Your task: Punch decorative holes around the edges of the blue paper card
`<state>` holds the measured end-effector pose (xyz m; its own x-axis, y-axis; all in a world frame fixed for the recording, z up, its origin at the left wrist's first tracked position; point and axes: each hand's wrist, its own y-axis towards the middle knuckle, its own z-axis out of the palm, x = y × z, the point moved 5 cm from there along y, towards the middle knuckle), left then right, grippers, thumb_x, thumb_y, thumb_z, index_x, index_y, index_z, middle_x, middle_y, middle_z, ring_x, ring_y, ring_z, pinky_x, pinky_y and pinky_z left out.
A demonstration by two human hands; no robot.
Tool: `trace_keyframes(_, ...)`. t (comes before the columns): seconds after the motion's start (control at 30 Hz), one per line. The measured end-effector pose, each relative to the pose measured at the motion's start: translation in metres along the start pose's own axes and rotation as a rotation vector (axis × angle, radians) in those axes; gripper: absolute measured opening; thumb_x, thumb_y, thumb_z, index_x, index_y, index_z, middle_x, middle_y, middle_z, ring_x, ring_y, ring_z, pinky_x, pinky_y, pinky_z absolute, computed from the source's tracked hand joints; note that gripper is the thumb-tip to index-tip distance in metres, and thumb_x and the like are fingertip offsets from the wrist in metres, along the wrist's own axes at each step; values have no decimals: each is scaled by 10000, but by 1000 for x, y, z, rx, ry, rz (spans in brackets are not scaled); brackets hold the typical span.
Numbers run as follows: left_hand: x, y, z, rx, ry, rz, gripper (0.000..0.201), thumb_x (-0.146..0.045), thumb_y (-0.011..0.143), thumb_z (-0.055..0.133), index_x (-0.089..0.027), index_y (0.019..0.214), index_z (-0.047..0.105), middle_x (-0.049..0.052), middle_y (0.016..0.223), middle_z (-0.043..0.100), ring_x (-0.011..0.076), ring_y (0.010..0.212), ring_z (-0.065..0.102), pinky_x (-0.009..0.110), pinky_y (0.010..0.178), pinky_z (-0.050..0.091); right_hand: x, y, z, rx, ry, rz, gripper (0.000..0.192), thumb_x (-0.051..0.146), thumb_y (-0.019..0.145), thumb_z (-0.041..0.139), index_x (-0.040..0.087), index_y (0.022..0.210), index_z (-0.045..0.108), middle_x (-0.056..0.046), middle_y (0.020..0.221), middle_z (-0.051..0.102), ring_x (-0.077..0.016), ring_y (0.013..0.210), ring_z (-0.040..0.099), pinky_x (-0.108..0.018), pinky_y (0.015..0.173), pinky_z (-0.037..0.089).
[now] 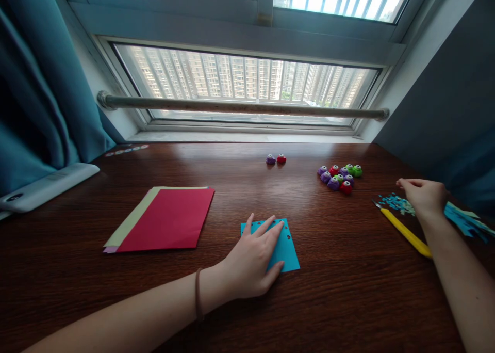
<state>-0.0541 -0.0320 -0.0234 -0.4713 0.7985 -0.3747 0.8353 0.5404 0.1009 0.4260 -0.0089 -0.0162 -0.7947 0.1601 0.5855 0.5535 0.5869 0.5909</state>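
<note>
Fingers spread, my left hand (253,262) lies flat on a small sheet of blue paper (288,252). Little holes run along the top and right edges of that sheet; my palm and fingers cover its left part. Over on the right, my right hand (425,195) hovers by a heap of tiny blue and pale paper bits (396,203). Its thumb and fingertips are pinched together; whatever may be between them is too small to make out. A yellow utility knife (404,231) lies below the heap, its blade end pointing away. Blue paper strips (466,221) lie partly behind my right wrist.
Red paper (170,219) tops a stack of coloured sheets at left. Small purple, red and green craft punches (333,182) cluster at right, and two more (276,159) stand farther back. A white device (50,187) lies by the blue curtain (42,84). A rail (243,107) crosses the window.
</note>
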Motion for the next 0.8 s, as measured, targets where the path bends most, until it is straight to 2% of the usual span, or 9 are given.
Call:
trace_keyframes(0.17, 0, 0, -1, -2, 4, 3, 687, -302, 835, 485, -146, 1391, 114, 131, 1414, 290, 298, 1326, 174, 625, 1050, 55, 17, -3, -11, -149, -152, 127, 207, 329, 714, 632, 164, 593, 661, -99, 488, 539, -244, 504, 482, -445, 626, 349)
trace_keyframes(0.23, 0, 0, -1, 1, 7, 6, 677, -301, 836, 481, -147, 1389, 122, 130, 1412, 294, 294, 1322, 192, 622, 1051, 59, 38, -10, -4, -142, -110, 96, 237, 357, 747, 612, 141, 720, 704, -125, 584, 602, -255, 553, 527, -412, 607, 376)
trace_keyframes(0.3, 0, 0, -1, 1, 7, 9, 669, -301, 835, 481, -148, 1386, 133, 133, 1409, 299, 295, 1316, 212, 618, 1053, 69, 67, -20, 11, -54, 26, 16, 283, 387, 774, 594, 137, 839, 709, -128, 723, 653, -258, 641, 583, -379, 625, 418)
trace_keyframes(0.4, 0, 0, -1, -4, 7, 14, 664, -311, 837, 481, -138, 1382, 145, 143, 1403, 308, 305, 1308, 230, 617, 1053, 82, 118, -38, 45, 154, 171, -98, 241, 372, 739, 645, 169, 855, 703, -76, 789, 673, -245, 721, 619, -353, 686, 466)
trace_keyframes(0.47, 0, 0, -1, -7, 5, 14, 657, -317, 840, 479, -130, 1379, 153, 148, 1398, 315, 309, 1304, 237, 621, 1051, 89, 151, -48, 75, 339, 208, -199, 208, 322, 765, 620, 161, 877, 690, -75, 820, 674, -236, 749, 627, -357, 717, 484)
trace_keyframes(0.53, 0, -1, 0, -7, 6, 14, 650, -317, 842, 477, -127, 1376, 159, 148, 1397, 317, 309, 1303, 238, 625, 1049, 92, 177, -53, 106, 457, 235, -261, 176, 252, 767, 609, 159, 904, 671, -64, 834, 674, -212, 745, 635, -331, 719, 507)
trace_keyframes(0.63, 0, -2, 0, -1, 13, 8, 644, -314, 843, 476, -121, 1373, 166, 147, 1396, 319, 306, 1305, 232, 630, 1046, 89, 206, -54, 155, 539, 240, -331, 312, 166, 737, 622, 136, 1048, 613, -104, 1019, 637, -241, 891, 616, -368, 800, 504)
trace_keyframes(0.7, -1, -2, 0, -1, 14, 5, 645, -315, 843, 477, -116, 1372, 167, 150, 1390, 327, 304, 1305, 229, 634, 1045, 78, 223, -54, 187, 570, 239, -385, 470, 119, 694, 654, 117, 1153, 555, -140, 1205, 537, -276, 1113, 500, -411, 965, 398)
trace_keyframes(0.8, -1, -2, -1, -5, 9, 12, 646, -317, 841, 479, -112, 1371, 171, 157, 1385, 333, 305, 1306, 227, 642, 1041, 54, 243, -55, 227, 626, 254, -437, 602, 89, 640, 701, 121, 1211, 516, -143, 1283, 470, -280, 1225, 382, -406, 1057, 280)
